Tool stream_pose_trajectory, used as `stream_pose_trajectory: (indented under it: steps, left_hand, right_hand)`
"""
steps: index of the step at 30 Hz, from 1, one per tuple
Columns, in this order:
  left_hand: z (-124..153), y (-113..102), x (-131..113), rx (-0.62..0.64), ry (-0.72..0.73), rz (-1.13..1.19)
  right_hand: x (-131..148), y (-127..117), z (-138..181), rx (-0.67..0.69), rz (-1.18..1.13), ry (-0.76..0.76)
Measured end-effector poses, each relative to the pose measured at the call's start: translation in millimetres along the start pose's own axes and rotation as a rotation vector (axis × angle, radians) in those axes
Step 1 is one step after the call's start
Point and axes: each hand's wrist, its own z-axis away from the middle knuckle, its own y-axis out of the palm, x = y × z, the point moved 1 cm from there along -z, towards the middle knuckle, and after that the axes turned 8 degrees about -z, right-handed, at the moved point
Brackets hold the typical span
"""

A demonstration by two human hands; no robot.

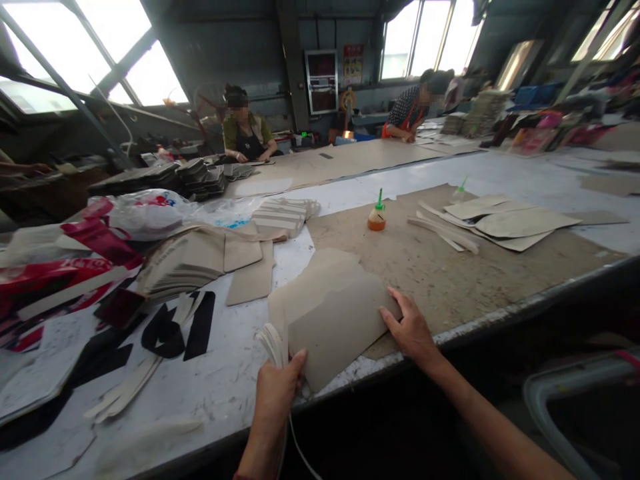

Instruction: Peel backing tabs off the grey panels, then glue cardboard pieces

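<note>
A flat beige-grey sheet (345, 327) with cut, curved edges lies partly over another sheet (320, 270) at the table's front. My left hand (280, 390) grips its lower left corner, thumb on top and the other fingers hidden. Beside that hand, a looped bundle of pale strips (270, 343) stands up; whether the hand also holds it, I cannot tell. At the sheet's right edge, my right hand (413, 327) is closed on it, with two digits showing on top. A thin white cord (300, 447) hangs below the left hand.
A stained brown board (425, 280) carries a green-tipped glue bottle (377, 217), pale strips (445, 233) and cut sheets (515, 223). Stacked beige pieces (185, 260), black scraps (200, 327) and plastic bags (145, 213) lie left. Two people (246, 130) (407, 110) work across the table.
</note>
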Motion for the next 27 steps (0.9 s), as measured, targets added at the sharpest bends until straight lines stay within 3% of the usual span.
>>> stream_pose_trajectory:
  steps: [4,9,14,16,20,22,24,27]
  left_hand:
    - [1,-1,2,0.013,0.001,0.033]
    - [10,-11,3,0.051,-0.021,0.138]
    - [32,-22,-5,0.199,-0.040,0.340]
    - [41,-25,-11,0.270,-0.045,0.422]
    - [53,-30,-22,0.397,-0.058,0.659]
    - [55,-34,-24,0.432,-0.074,0.814]
    - [56,-40,-22,0.384,-0.075,0.885]
    - [61,-50,-9,0.293,-0.063,0.829]
  right_hand:
    - [-1,1,5,-0.101,0.137,-0.081]
    - [1,0,10,-0.062,0.220,-0.102]
    - [39,-14,18,-0.071,0.018,-0.132]
    - [70,-16,28,0.112,-0.175,-0.018]
    - [133,6,68,0.825,-0.647,0.234]
    - [150,25,91,1.094,-0.877,0.298]
    - [156,45,110,1.227,-1.030,0.375]
    - [152,65,126,1.285,-1.145,0.429]
